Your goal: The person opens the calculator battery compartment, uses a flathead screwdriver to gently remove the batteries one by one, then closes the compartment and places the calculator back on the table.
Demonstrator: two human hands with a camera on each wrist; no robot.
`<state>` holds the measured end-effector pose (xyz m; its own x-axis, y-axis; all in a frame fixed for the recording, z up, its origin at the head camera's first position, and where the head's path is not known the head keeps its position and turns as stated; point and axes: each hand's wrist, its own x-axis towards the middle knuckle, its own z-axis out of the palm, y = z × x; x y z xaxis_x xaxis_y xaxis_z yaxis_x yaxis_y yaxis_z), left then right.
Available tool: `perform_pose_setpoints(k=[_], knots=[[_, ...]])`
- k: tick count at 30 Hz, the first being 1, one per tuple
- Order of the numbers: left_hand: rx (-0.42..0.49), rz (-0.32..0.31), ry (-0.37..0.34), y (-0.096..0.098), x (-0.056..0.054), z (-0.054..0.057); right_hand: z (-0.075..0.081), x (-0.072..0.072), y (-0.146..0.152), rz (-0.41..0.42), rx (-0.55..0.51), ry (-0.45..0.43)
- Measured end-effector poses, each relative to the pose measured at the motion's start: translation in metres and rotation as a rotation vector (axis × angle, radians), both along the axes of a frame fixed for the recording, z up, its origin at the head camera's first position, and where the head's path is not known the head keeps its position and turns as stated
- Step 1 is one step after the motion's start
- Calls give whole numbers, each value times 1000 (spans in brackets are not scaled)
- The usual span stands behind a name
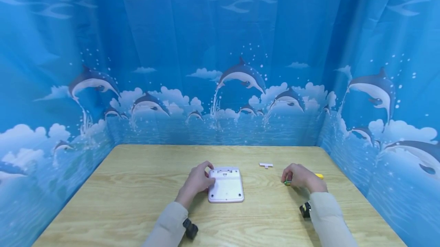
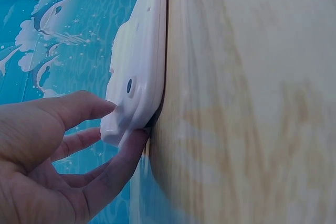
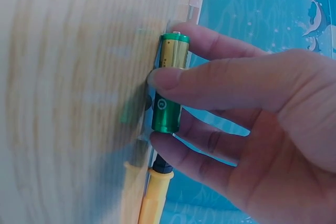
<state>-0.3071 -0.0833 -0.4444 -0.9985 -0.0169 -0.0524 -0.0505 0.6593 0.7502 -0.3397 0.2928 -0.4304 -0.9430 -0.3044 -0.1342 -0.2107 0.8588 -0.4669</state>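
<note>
A white desk calculator point(image 1: 227, 188) lies back side up on the table, its battery slot at the far edge uncovered. My left hand point(image 1: 197, 180) grips its left edge, and in the left wrist view the thumb rests on the back of the white casing point(image 2: 139, 61) while other fingers are at the edge. Off to the right, my right hand point(image 1: 299, 175) holds a green and gold battery point(image 3: 168, 116) between thumb and fingers, low over the tabletop. Between the two hands, farther back, lies a small white battery cover point(image 1: 266, 165) with a tab.
A screwdriver with a yellow handle point(image 1: 319, 176) lies just beyond my right hand; its dark collar shows in the right wrist view. The wooden table point(image 1: 137, 186) ends at a blue dolphin-print curtain point(image 1: 213, 48) at the back and sides.
</note>
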Motion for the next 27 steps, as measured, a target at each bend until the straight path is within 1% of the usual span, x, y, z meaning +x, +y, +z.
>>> perform_pose_setpoints(k=[12,19,27], knots=[[9,-6,-8,-1,1,1,4,3,-1,8,22,7],[12,-1,-8,0,0,1,4,3,0,-5,16,-31],[6,-1,-11,0,0,0,7,4,-1,-7,10,-46]])
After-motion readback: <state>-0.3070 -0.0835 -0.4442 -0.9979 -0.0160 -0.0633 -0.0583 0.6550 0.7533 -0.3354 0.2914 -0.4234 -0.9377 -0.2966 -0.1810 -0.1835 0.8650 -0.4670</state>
